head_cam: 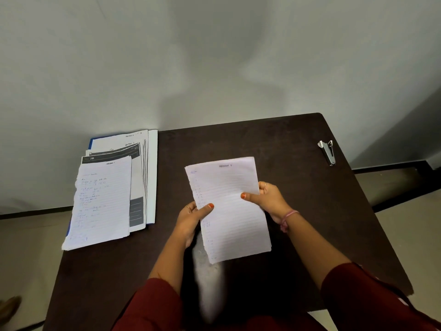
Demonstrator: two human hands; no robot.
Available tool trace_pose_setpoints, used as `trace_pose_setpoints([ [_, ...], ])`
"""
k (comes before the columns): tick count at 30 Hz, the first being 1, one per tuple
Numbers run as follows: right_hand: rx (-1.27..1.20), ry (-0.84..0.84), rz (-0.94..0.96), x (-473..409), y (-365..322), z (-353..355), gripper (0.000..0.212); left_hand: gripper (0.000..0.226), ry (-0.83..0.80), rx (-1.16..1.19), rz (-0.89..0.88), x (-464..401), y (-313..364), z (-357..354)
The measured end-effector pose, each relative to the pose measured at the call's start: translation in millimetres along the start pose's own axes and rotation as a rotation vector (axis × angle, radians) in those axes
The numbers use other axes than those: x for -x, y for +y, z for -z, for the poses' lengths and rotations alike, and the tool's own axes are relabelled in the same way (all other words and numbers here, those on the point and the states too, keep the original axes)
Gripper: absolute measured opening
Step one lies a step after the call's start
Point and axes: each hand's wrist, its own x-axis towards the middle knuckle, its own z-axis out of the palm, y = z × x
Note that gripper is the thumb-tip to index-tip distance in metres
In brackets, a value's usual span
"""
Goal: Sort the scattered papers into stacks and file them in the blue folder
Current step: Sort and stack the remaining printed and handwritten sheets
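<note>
Here, two hands (229,209) clamped on one lined sheet (229,211); one stapler (327,152) apart.

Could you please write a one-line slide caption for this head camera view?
Both hands, left hand and right hand, hold lined papers above a dark table, beside a paper stack.
</note>
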Motion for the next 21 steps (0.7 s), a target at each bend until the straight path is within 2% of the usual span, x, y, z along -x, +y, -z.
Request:
trace_pose_setpoints([
  [3,0.0,0.044,0.057,4.6,-3.1,-2.4,0.028,0.03,-0.025,0.015,-0.013,6.5,0.2,-4.5],
  [6,0.087,0.099,0.102,8.1,-0.9,-9.2,0.03,0.029,-0.018,-0.051,-0.072,13.6,0.9,-17.4],
  [12,0.273,0.188,0.258,19.4,-24.8,-18.1,0.036,0.027,0.194,-0.263,-0.354,21.0,9.6,-37.1],
  [17,0.265,0.208,0.47,27.0,-56.0,-20.6,0.03,0.021,0.263,-0.123,-0.531,30.8,32.5,-45.2],
  [21,0.186,0.201,0.574,29.4,-62.0,-25.4,0.025,0.027,0.287,-0.073,-0.571,31.0,38.6,-43.6],
])
